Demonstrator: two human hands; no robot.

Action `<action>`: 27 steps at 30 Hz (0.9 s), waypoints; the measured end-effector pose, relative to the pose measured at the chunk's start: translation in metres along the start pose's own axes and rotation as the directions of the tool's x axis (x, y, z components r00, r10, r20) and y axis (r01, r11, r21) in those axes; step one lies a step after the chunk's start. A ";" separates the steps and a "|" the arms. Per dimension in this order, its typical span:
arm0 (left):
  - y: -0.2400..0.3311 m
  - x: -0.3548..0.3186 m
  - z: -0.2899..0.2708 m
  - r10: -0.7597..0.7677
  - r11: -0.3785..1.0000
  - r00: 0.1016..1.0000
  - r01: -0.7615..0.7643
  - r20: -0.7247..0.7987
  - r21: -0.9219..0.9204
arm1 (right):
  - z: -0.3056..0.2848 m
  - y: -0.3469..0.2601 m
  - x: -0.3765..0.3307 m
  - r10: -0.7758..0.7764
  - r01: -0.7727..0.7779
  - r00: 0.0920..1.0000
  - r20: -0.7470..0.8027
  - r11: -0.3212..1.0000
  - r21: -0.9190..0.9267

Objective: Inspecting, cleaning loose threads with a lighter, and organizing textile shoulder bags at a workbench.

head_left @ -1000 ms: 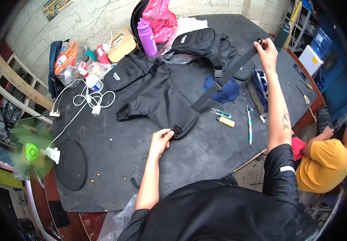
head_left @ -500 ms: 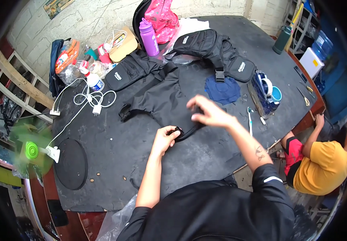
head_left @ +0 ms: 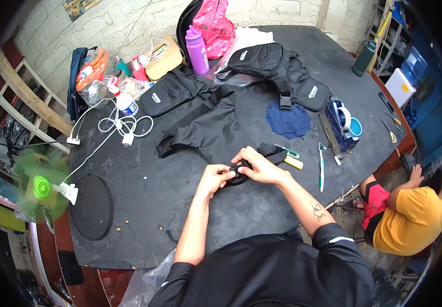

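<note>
A black fabric bag [head_left: 213, 128] with straps lies on the dark table in front of me. At its near end, my left hand [head_left: 215, 180] pinches a black strap piece [head_left: 237, 177], possibly with a buckle; the fingers hide its details. My right hand [head_left: 260, 167] grips the same strap piece from the other side, its fingertips almost meeting those of my left hand. Both hands are closed. Just right of my right hand lie a yellow-handled tool [head_left: 293, 162] and a green-edged tool [head_left: 288, 152], both partly covered by black webbing.
Finished-looking black bags [head_left: 303, 82] lie at the back, near a purple bottle [head_left: 197, 51]. Navy cloth pieces [head_left: 288, 121], a toothbrush [head_left: 322, 166] and a tape dispenser [head_left: 339, 125] are to the right. White cables [head_left: 124, 124] and a green fan [head_left: 42, 187] are left. A person [head_left: 407, 220] sits at right.
My right hand has come down and left from above the bag to the strap piece beside my left hand. The yellow-handled tool it was covering now shows. The view has shifted slightly.
</note>
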State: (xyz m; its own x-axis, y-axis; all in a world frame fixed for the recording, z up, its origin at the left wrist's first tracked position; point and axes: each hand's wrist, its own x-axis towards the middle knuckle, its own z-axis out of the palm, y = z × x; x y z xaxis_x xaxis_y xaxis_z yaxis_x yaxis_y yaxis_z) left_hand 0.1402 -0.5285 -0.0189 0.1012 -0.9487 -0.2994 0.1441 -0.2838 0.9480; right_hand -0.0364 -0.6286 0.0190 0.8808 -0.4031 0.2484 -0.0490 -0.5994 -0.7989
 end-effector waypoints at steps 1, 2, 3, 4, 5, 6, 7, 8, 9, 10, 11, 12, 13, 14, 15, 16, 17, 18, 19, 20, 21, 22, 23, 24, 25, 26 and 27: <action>-0.001 0.000 0.000 0.017 1.000 1.000 -0.017 0.003 -0.013 | 0.001 0.000 -0.001 0.027 -0.027 1.000 0.002 1.000 0.016; -0.003 0.001 0.001 0.022 1.000 1.000 -0.022 0.002 -0.017 | 0.002 -0.001 0.000 0.041 -0.041 0.999 0.021 0.999 0.024; -0.004 0.001 0.002 0.025 0.999 1.000 -0.025 0.013 -0.023 | 0.003 -0.001 -0.001 0.031 -0.033 0.999 0.032 0.998 0.054; -0.006 0.002 0.003 0.030 0.999 0.999 -0.030 0.013 -0.025 | 0.004 -0.001 0.000 0.050 -0.053 0.998 0.040 0.995 0.086; -0.007 0.002 0.004 0.034 0.999 0.999 -0.033 0.027 -0.027 | 0.005 -0.001 0.000 0.090 -0.100 0.992 0.088 0.988 0.121; -0.009 0.002 0.006 0.018 1.000 1.000 -0.018 0.002 -0.008 | 0.005 0.000 0.002 0.034 -0.041 0.997 0.067 0.993 0.115; -0.010 0.002 0.007 0.037 0.998 0.999 -0.035 0.038 -0.053 | 0.006 0.001 0.002 0.014 -0.017 0.999 0.035 0.996 0.092; -0.010 0.001 0.008 0.036 0.997 0.999 -0.034 0.034 -0.076 | 0.006 0.002 0.003 -0.010 0.008 0.999 0.034 0.997 0.072; -0.011 0.000 0.010 0.033 0.995 0.999 -0.029 0.039 -0.096 | 0.007 0.004 0.003 -0.014 0.013 1.000 0.007 0.998 0.060; -0.011 0.000 0.010 0.057 0.991 0.997 -0.050 0.054 -0.121 | 0.009 0.005 0.003 -0.002 0.001 1.000 0.007 0.997 0.073; -0.011 0.000 0.011 0.044 0.994 0.999 -0.041 0.020 -0.104 | 0.011 0.007 0.003 -0.009 0.009 1.000 -0.007 0.998 0.067; -0.011 0.000 0.011 0.031 0.996 0.999 -0.029 0.017 -0.090 | 0.014 0.008 0.002 0.041 -0.035 0.998 -0.043 0.991 0.131; -0.011 0.000 0.011 0.002 0.998 1.000 -0.003 -0.017 -0.060 | 0.017 0.009 0.001 0.108 -0.097 0.993 -0.046 0.975 0.199; -0.012 0.001 0.011 -0.003 1.000 1.000 0.003 -0.026 0.004 | 0.022 0.011 0.001 0.100 -0.071 0.990 -0.097 0.963 0.262; -0.013 0.002 0.011 0.042 0.999 0.999 -0.041 0.034 -0.021 | 0.026 0.012 0.001 0.036 0.006 0.980 -0.198 0.978 0.210; -0.014 0.003 0.013 0.066 0.998 0.997 -0.066 0.041 -0.019 | 0.031 0.013 0.001 -0.013 0.055 0.965 -0.260 0.986 0.156; -0.016 0.004 0.015 0.107 0.994 0.992 -0.106 0.060 -0.022 | 0.034 0.015 0.002 -0.053 0.094 0.944 -0.327 0.989 0.112; -0.017 0.005 0.017 0.083 0.994 0.995 -0.078 0.055 -0.078 | 0.039 0.015 0.002 -0.052 0.074 0.897 -0.438 0.997 0.034; -0.019 0.005 0.019 0.045 0.988 0.999 -0.041 0.024 -0.146 | 0.041 0.017 0.003 -0.068 0.092 0.862 -0.502 0.996 0.022; -0.020 0.006 0.021 0.051 0.978 0.998 -0.044 0.030 -0.203 | 0.045 0.018 0.002 -0.064 0.087 0.836 -0.545 0.996 0.016; -0.020 0.006 0.023 -0.007 0.974 1.000 0.010 0.014 -0.227 | 0.046 0.019 0.001 -0.056 0.078 0.806 -0.589 0.997 0.012; -0.020 0.006 0.024 0.031 0.964 0.999 -0.020 0.039 -0.265 | 0.048 0.021 0.001 0.017 0.076 0.785 -0.620 0.990 0.122; -0.020 0.006 0.025 0.028 0.959 0.999 -0.015 0.042 -0.281 | 0.050 0.022 0.000 0.093 0.042 0.738 -0.668 0.982 0.183; -0.019 0.007 0.025 0.029 0.955 0.999 -0.015 0.045 -0.297 | 0.051 0.023 0.001 0.091 0.025 0.709 -0.699 0.988 0.154; -0.017 0.007 0.025 0.036 0.963 0.999 -0.024 0.040 -0.267 | 0.052 0.024 0.001 0.047 0.049 0.667 -0.744 0.993 0.107; -0.016 0.007 0.024 0.042 0.971 0.999 -0.033 0.034 -0.237 | 0.053 0.025 0.002 0.018 0.072 0.667 -0.745 0.993 0.088; -0.014 0.007 0.023 0.067 0.975 0.997 -0.060 0.027 -0.213 | 0.054 0.025 0.004 0.009 0.080 0.658 -0.753 0.993 0.082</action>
State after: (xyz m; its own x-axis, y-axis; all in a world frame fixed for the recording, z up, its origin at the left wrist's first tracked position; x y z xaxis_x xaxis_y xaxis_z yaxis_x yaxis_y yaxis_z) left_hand 0.1159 -0.5345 -0.0317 0.0838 -0.9690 -0.2322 0.3443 -0.1906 0.9193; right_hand -0.0088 -0.6076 -0.0301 0.2249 -0.7913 0.5685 0.0598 -0.5712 -0.8187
